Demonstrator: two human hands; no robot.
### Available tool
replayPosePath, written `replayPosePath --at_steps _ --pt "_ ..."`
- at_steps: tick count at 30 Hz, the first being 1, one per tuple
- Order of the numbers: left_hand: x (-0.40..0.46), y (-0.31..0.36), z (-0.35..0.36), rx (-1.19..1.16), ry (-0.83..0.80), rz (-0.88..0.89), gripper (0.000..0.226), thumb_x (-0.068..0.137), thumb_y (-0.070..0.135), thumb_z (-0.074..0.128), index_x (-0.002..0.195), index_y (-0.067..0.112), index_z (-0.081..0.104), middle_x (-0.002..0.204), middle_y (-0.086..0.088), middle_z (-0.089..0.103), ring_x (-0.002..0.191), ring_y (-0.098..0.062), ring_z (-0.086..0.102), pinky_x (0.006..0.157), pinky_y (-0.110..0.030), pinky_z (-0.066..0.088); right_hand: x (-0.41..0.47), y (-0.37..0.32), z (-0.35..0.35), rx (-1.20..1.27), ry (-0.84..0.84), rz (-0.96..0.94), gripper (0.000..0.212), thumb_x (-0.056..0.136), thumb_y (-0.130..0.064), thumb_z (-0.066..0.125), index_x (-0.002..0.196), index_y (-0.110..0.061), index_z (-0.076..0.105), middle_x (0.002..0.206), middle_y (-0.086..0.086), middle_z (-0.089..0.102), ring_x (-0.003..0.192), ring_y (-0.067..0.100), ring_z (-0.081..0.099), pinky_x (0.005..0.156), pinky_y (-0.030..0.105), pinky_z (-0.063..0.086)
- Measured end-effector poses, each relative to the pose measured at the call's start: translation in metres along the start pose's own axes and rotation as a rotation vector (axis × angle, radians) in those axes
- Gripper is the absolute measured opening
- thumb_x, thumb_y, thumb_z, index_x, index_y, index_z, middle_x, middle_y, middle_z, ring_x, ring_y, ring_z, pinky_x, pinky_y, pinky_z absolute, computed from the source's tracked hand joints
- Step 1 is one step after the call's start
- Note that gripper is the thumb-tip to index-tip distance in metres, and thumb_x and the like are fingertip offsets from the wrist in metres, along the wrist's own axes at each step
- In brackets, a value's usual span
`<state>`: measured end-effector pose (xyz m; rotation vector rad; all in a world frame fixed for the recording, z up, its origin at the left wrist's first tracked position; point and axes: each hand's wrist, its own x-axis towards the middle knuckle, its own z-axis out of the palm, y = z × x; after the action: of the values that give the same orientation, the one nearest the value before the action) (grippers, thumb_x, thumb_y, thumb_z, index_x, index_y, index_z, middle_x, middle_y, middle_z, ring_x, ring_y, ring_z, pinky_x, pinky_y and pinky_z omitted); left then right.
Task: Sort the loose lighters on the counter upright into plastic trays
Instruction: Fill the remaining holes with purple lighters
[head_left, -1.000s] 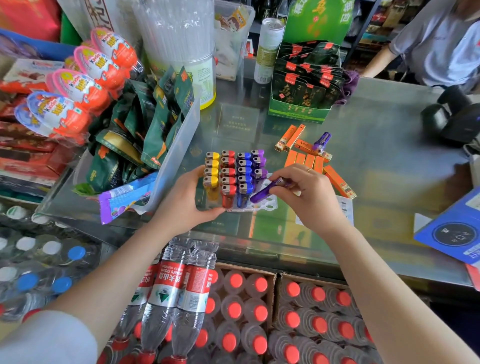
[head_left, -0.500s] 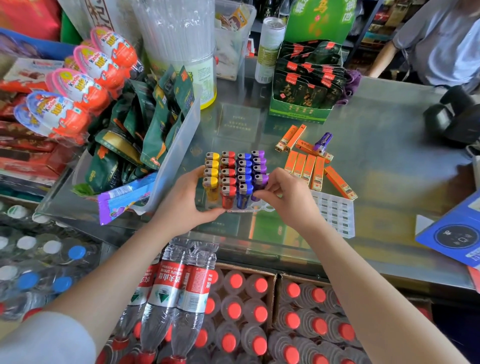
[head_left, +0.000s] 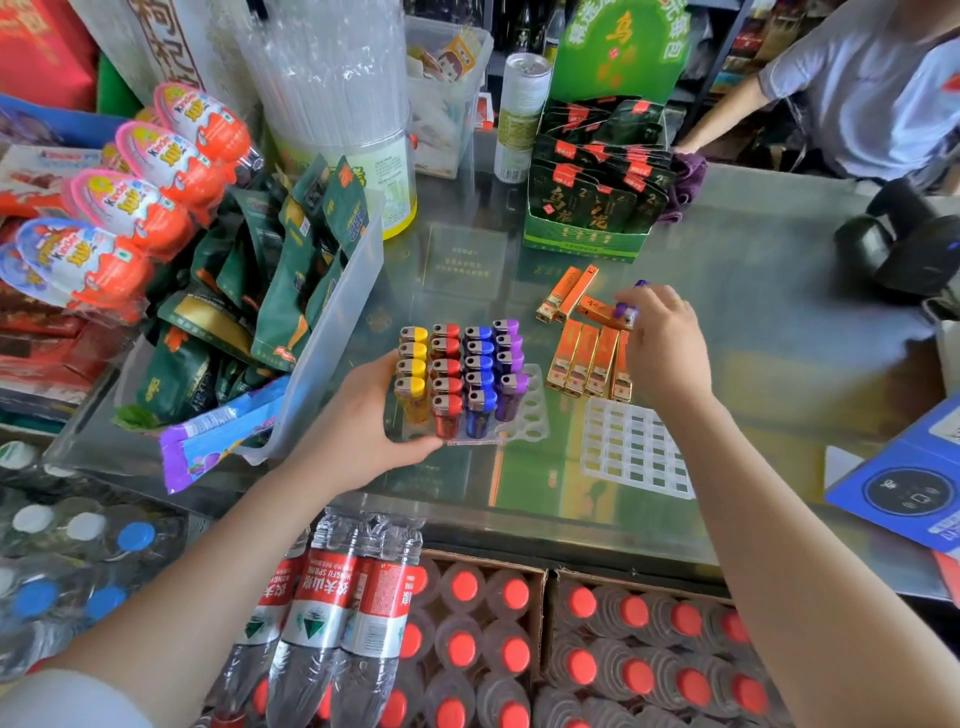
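Head view: cluttered glass shop counter

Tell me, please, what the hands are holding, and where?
Left hand grips the lighter tray by its near-left corner; right hand pinches the loose purple lighter near its middle.

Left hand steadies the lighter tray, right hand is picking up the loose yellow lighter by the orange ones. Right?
Not quite. Head view: the left hand does steady the lighter tray, but the lighter the right hand pinches beside the orange lighters is a purple lighter, not yellow.
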<state>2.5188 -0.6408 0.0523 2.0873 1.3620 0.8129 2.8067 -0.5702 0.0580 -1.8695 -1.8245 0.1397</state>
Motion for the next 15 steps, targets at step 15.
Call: replayPosePath --at_steps 15 --pt "-0.003 -0.009 0.013 0.030 0.040 -0.083 0.052 0.063 0.051 0.070 0.106 0.052 0.040 0.108 0.042 0.044 0.106 0.019 0.038 0.081 -0.010 0.031 -0.002 -0.029 -0.004 0.228 -0.011 -0.291 0.016 0.087 -0.006 0.056 0.102 -0.005 0.062 0.092 0.013 0.065 0.082 0.027 0.056 0.070 0.035 0.046"
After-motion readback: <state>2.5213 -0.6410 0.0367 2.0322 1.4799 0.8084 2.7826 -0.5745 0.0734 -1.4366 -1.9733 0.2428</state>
